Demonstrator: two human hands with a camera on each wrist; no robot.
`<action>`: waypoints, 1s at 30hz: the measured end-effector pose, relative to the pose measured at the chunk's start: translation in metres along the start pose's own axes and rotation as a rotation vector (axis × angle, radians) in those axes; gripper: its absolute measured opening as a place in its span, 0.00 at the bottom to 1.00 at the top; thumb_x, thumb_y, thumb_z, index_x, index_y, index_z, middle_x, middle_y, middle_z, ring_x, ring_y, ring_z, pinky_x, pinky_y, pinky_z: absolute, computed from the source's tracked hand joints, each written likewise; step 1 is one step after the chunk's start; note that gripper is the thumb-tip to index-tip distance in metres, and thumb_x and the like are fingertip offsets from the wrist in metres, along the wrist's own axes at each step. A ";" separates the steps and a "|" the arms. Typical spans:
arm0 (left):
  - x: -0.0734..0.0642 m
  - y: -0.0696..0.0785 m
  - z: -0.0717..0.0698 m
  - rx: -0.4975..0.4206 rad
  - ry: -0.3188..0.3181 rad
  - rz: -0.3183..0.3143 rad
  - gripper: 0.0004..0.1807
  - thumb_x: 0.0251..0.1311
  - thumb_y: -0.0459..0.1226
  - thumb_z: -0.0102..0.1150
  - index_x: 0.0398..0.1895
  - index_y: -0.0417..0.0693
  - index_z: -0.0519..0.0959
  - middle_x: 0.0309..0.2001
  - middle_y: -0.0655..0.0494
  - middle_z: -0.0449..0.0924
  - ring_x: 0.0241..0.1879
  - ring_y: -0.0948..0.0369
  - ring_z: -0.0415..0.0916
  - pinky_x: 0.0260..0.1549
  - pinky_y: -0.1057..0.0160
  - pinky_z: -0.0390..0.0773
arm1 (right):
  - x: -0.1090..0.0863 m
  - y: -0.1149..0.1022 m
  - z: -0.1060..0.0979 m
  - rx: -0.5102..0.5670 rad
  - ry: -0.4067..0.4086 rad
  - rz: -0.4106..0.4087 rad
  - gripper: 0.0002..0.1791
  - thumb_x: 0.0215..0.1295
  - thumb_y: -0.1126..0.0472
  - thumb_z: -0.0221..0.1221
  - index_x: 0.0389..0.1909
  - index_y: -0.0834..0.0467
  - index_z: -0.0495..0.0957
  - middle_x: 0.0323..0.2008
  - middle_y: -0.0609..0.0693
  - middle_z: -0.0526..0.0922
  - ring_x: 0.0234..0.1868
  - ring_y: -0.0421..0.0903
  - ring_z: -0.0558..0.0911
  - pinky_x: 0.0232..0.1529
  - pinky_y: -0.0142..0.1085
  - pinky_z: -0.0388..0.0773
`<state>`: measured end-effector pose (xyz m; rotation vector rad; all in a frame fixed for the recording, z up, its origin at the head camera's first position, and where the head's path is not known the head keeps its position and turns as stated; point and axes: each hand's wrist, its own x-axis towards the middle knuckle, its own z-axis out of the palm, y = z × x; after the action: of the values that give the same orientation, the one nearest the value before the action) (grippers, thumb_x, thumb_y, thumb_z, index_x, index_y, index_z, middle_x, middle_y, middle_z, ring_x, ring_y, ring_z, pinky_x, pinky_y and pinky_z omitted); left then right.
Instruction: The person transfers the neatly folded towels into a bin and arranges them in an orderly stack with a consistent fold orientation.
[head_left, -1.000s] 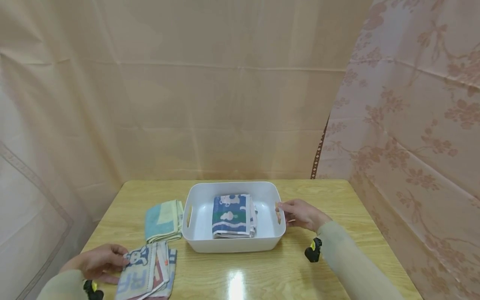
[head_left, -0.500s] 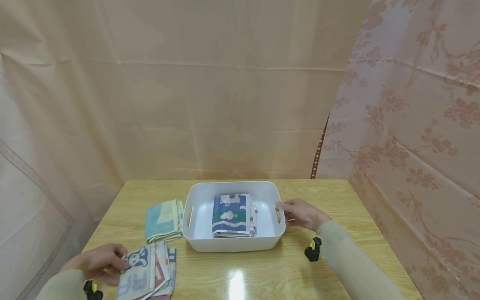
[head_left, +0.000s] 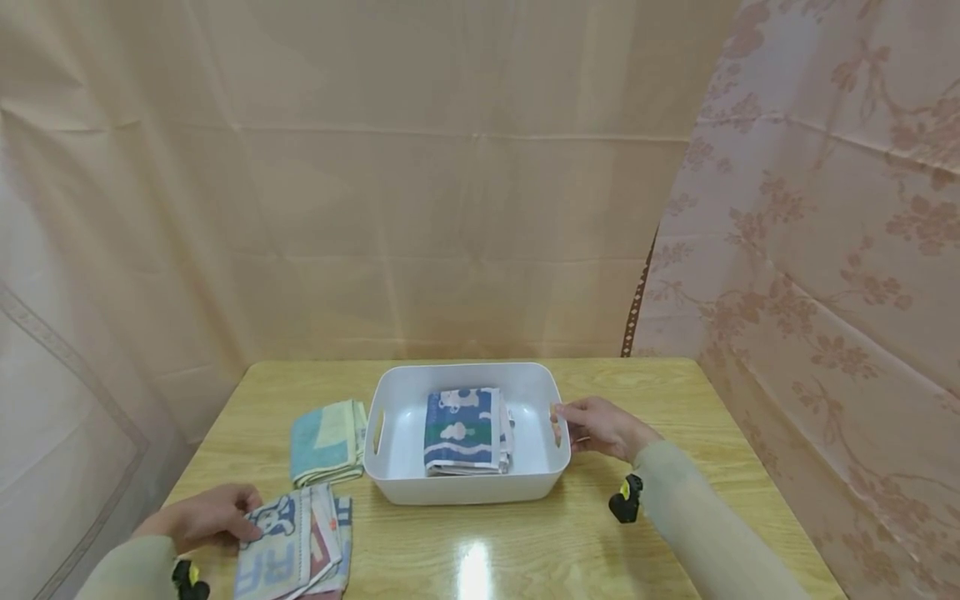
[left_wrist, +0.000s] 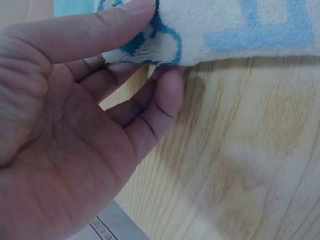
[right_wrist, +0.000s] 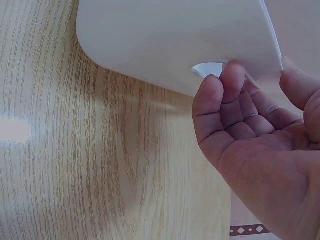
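Note:
At the table's front left, my left hand (head_left: pixel 206 512) pinches the edge of a folded towel (head_left: pixel 273 558) with blue and white animal and letter patterns. Its thumb lies on top of the cloth in the left wrist view, with fingers (left_wrist: pixel 170 95) underneath. A white plastic basket (head_left: pixel 468 492) stands mid-table. My right hand (head_left: pixel 607 429) grips the basket's right end at the handle hole; the right wrist view has the thumb at the rim and curled fingers (right_wrist: pixel 207 95) by the opening. Inside the basket lies a folded blue, green and white towel (head_left: pixel 457 429).
A folded teal and pale yellow towel (head_left: pixel 322 442) lies close to the basket's left side, just behind the towel under my left hand. The wooden table (head_left: pixel 585 542) ends at a beige curtain (head_left: pixel 465 208) behind and a floral curtain (head_left: pixel 832 292) on the right.
My left hand has shifted slightly at the towel's edge, and the towel has moved only a little. The right hand and the basket stay in place.

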<state>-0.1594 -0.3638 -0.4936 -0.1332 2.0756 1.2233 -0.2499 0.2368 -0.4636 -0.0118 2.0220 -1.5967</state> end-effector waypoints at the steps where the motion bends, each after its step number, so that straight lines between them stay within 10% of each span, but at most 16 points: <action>1: 0.001 0.000 0.001 -0.002 -0.002 0.007 0.12 0.60 0.27 0.65 0.39 0.39 0.69 0.39 0.50 0.80 0.37 0.57 0.77 0.36 0.64 0.76 | 0.000 0.000 0.000 -0.002 -0.002 -0.002 0.25 0.81 0.51 0.49 0.56 0.72 0.77 0.38 0.54 0.82 0.38 0.46 0.80 0.43 0.40 0.82; 12: 0.010 0.008 0.014 0.021 0.036 -0.037 0.30 0.59 0.30 0.67 0.63 0.30 0.68 0.47 0.47 0.79 0.39 0.55 0.80 0.37 0.58 0.83 | -0.001 -0.001 0.000 -0.010 0.017 -0.005 0.25 0.81 0.51 0.50 0.56 0.72 0.78 0.37 0.53 0.83 0.37 0.45 0.80 0.43 0.39 0.82; 30: 0.023 0.023 0.026 0.080 -0.025 0.128 0.17 0.58 0.30 0.66 0.49 0.41 0.75 0.47 0.49 0.78 0.39 0.54 0.81 0.32 0.55 0.84 | -0.003 -0.004 0.002 -0.045 0.032 -0.014 0.27 0.81 0.51 0.51 0.59 0.73 0.75 0.40 0.57 0.83 0.36 0.45 0.80 0.43 0.40 0.83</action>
<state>-0.1721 -0.3247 -0.4989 0.0525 2.1351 1.2088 -0.2474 0.2346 -0.4589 -0.0178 2.0865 -1.5687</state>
